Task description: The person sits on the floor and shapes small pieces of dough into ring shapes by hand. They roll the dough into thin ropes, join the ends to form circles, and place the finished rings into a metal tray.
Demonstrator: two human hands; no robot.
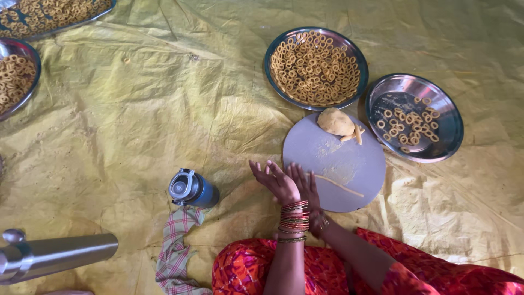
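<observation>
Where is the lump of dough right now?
In the head view, the lump of dough sits at the far edge of the round grey board, between the full plate of rings and the nearly empty steel plate.

A blue lidded bottle (192, 189) is seen beside a checked cloth (176, 252). A steel flask (54, 255) is laid at the lower left of the yellow tarpaulin (136, 109).

This looks like a home snack-making spot set up on the floor: a yellow tarpaulin (164, 98) is spread as the work surface, steel plates (415, 117) of small dough rings (315, 68) sit about, and a round rolling board (334, 164) carries a dough lump (335, 121).
</observation>
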